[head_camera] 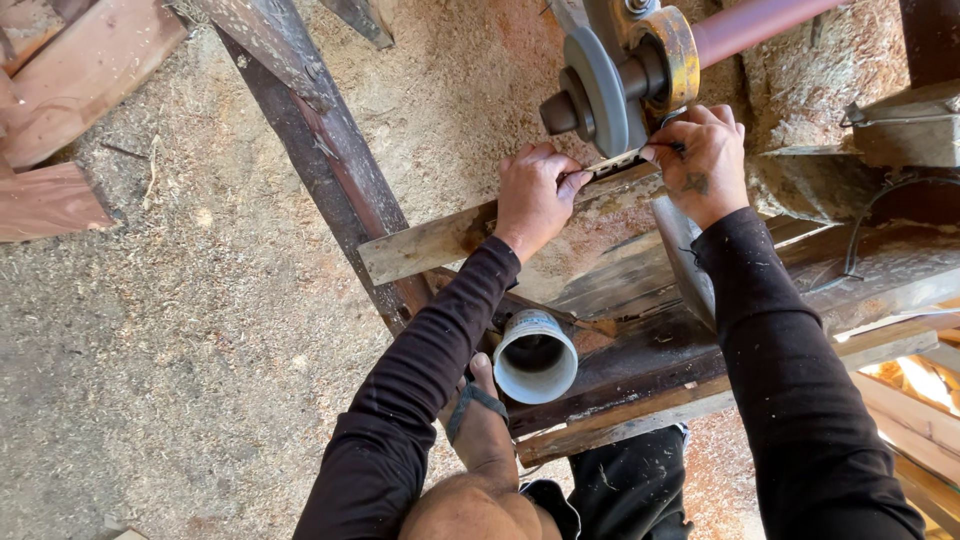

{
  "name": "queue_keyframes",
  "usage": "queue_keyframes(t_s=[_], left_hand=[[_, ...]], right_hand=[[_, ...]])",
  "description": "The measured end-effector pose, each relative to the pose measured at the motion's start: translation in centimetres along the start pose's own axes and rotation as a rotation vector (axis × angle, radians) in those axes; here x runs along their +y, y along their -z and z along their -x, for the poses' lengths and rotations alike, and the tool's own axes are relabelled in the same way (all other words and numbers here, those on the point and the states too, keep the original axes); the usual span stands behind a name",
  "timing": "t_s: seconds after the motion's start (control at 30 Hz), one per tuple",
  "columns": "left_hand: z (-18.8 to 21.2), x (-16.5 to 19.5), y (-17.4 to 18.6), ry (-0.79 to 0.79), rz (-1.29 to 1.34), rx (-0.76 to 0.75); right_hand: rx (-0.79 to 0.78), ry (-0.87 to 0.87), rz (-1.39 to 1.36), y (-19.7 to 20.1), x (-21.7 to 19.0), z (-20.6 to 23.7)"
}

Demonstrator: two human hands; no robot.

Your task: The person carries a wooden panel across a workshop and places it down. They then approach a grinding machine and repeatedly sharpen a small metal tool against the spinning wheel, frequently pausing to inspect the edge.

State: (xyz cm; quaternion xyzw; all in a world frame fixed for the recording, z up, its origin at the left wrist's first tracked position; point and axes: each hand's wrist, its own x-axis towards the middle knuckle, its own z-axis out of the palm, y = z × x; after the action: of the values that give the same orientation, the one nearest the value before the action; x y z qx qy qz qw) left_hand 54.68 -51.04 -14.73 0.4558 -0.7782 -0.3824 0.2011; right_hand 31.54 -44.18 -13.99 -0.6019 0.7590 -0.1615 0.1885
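Gripping a thin flat metal blade from both ends, the two hands hold it against the lower edge of a grey grinding wheel. The left hand is curled, its fingers pinching the blade's near end and its heel resting on a weathered wooden plank that runs crosswise under the wheel. The right hand is closed over the blade's far end, knuckles up, just below a yellow metal disc that sits on the same shaft as the wheel. A reddish pipe-like shaft runs off from that disc toward the upper right. Both arms wear black sleeves.

Below the hands, on dark stained boards, stands a white plastic cup, tipped so that its round mouth faces the camera. Its inside looks dark and shadowed, and whether anything is in it cannot be told. The cup is well apart from both hands and lies just beside the person's bare foot in a sandal.

Sawdust covers the ground all around. A dark slanted beam crosses the upper left, and reddish wood offcuts lie at the left edge.
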Motion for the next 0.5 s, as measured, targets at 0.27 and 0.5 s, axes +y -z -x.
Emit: queue_keyframes(t_s=[0.27, 0.5], left_hand=[[-0.3, 0.6, -0.5, 0.003, 0.012, -0.002], [-0.3, 1.2, -0.7, 0.002, 0.022, 0.001]], right_hand=[[0.020, 0.018, -0.017, 0.6, 0.5, -0.1], [0.022, 0.010, -0.011, 0.9, 0.9, 0.0]])
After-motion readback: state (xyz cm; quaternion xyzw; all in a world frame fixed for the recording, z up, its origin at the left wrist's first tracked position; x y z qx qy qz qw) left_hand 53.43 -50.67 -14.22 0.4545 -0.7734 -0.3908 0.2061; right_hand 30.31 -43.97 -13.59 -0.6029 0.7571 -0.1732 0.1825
